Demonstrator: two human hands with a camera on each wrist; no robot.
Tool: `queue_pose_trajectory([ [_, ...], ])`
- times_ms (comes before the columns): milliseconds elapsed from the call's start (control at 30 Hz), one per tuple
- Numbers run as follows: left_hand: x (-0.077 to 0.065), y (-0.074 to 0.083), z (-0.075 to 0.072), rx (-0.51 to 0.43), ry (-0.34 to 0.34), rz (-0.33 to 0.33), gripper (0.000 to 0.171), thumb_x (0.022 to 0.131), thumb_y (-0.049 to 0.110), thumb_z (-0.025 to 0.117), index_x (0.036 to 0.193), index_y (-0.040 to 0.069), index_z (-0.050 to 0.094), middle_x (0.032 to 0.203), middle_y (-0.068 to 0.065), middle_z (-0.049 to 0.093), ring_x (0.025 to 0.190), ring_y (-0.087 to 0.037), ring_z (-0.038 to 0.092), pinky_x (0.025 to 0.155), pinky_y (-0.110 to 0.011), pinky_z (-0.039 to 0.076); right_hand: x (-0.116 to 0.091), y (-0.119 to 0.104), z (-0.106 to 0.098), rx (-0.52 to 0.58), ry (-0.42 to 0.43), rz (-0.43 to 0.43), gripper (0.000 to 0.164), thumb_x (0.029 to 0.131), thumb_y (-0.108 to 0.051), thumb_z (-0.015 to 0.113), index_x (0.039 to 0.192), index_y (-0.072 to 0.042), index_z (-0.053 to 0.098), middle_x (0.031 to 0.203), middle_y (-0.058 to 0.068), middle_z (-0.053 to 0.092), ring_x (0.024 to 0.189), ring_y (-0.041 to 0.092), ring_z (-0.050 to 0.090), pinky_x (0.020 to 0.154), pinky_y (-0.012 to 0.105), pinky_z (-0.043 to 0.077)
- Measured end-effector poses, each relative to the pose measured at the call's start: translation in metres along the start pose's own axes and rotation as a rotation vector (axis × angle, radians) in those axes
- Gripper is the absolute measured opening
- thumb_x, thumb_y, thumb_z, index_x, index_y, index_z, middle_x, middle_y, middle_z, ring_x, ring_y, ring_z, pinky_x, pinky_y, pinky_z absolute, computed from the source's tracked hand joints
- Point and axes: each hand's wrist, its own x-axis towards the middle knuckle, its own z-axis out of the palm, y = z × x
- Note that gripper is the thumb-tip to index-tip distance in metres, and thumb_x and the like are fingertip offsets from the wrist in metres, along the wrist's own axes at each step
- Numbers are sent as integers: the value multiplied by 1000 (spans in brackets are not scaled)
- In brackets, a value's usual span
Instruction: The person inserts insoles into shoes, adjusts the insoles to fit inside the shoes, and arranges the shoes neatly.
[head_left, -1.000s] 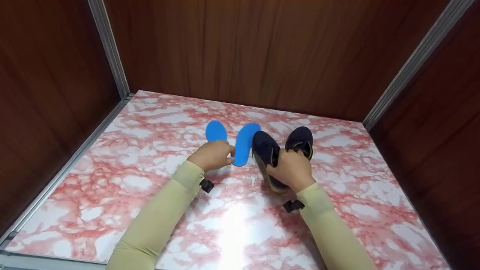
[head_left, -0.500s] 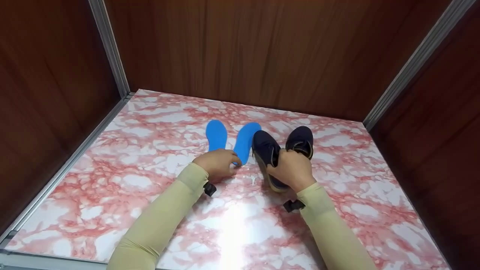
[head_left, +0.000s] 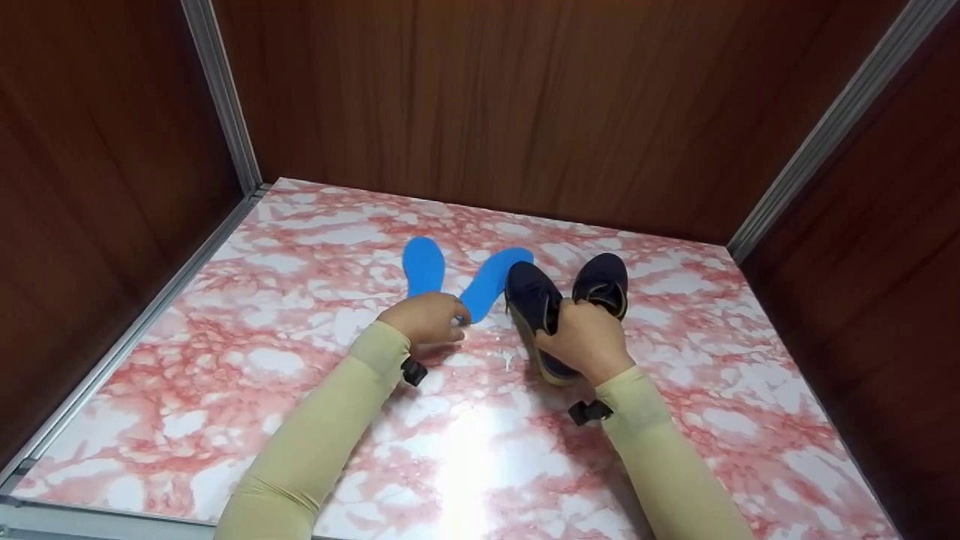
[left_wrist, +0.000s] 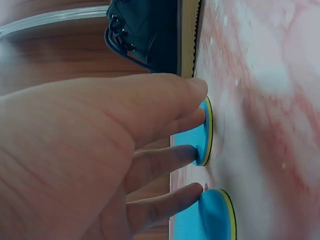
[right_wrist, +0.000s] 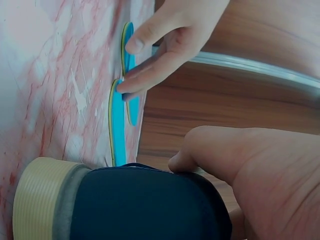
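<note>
Two blue insoles lie side by side on the tabletop, the left insole (head_left: 424, 264) upright in view and the right insole (head_left: 491, 281) slanting toward the shoes. My left hand (head_left: 424, 319) is at their near ends, its fingers extended; in the left wrist view, fingertips (left_wrist: 187, 154) touch the heel of one insole and another fingertip reaches the other. My right hand (head_left: 589, 337) grips a pair of dark navy lace-up shoes at their openings, the left shoe (head_left: 529, 289) and the right shoe (head_left: 602, 274). In the right wrist view, the thumb lies on one shoe's heel (right_wrist: 145, 205).
The red-and-white marbled tabletop (head_left: 262, 360) bears a small white mark (head_left: 507, 361) between the hands. Brown wood-grain panels (head_left: 480, 105) rise at the back and both sides, with metal posts (head_left: 225, 97) at the corners.
My left hand first drew nearer me, then moved left and slightly away. The left insole has shifted left; the right insole has turned, its toe end now further right. The shoes stay put.
</note>
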Motion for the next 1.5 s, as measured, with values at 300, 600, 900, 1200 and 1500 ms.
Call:
queue_pose_trajectory([
  [300, -1, -12, -6, -22, -1, -57, 39, 106, 26, 65, 141, 10, 73, 144, -13, 73, 133, -34, 70, 115, -54, 54, 0, 0, -3, 13, -31, 1, 53, 92, -48, 79, 110, 2, 73, 92, 18, 78, 77, 36, 75, 68, 57, 62],
  [600, -7, -20, -8, -62, 17, -139, 42, 106, 28, 68, 145, 11, 70, 142, -12, 74, 123, -31, 71, 106, -53, 56, -2, 1, -6, 23, -8, -39, 48, 89, -44, 79, 105, 0, 72, 90, 18, 76, 72, 36, 72, 66, 56, 61],
  [900, -8, -26, -8, -50, 51, -149, 43, 108, 26, 67, 147, 8, 68, 148, -14, 71, 138, -36, 67, 117, -56, 53, -2, 2, -5, 36, -19, -50, 52, 89, -44, 79, 111, 3, 72, 95, 20, 78, 80, 40, 75, 71, 59, 62],
  [1200, -6, -30, -8, -28, 86, -170, 38, 108, 23, 65, 141, 5, 71, 142, -17, 74, 132, -38, 70, 115, -56, 54, -1, 4, -8, 81, -59, -63, 45, 88, -39, 80, 110, 0, 71, 94, 16, 76, 72, 30, 68, 66, 51, 58],
  [1500, -9, -33, -11, 14, 95, -204, 38, 108, 25, 65, 141, 5, 71, 139, -19, 75, 128, -39, 72, 111, -56, 56, -1, 4, -11, 87, -81, -122, 41, 85, -34, 80, 108, -1, 71, 89, 12, 70, 69, 25, 61, 65, 44, 52],
])
